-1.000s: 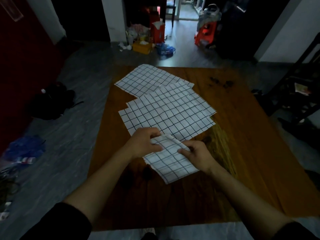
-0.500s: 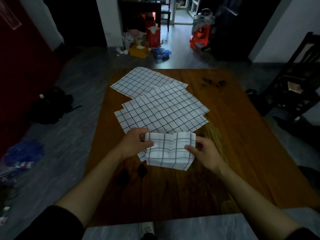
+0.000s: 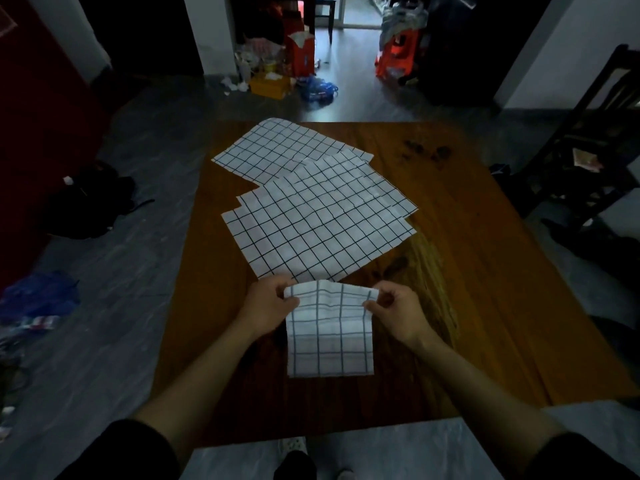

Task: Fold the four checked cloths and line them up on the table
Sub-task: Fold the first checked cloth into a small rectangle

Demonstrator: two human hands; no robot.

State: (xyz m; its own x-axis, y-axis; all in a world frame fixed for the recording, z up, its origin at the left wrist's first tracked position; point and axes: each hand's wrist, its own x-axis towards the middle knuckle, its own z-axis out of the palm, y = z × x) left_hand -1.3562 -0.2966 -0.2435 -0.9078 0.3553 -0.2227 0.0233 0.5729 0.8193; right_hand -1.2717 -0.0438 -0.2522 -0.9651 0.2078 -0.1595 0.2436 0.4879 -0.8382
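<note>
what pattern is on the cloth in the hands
The folded cloth is white with a dark grid check, seen in the head view.

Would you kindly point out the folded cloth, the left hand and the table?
folded cloth [image 3: 330, 344]: head view, middle of its panel.
left hand [image 3: 268, 306]: head view, back of hand.
table [image 3: 485, 271]: head view, bare wood at right.

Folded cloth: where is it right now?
Head view: the folded cloth is at the near middle of the table, its far corners pinched by the left hand and right hand, just short of the unfolded cloths.
</note>
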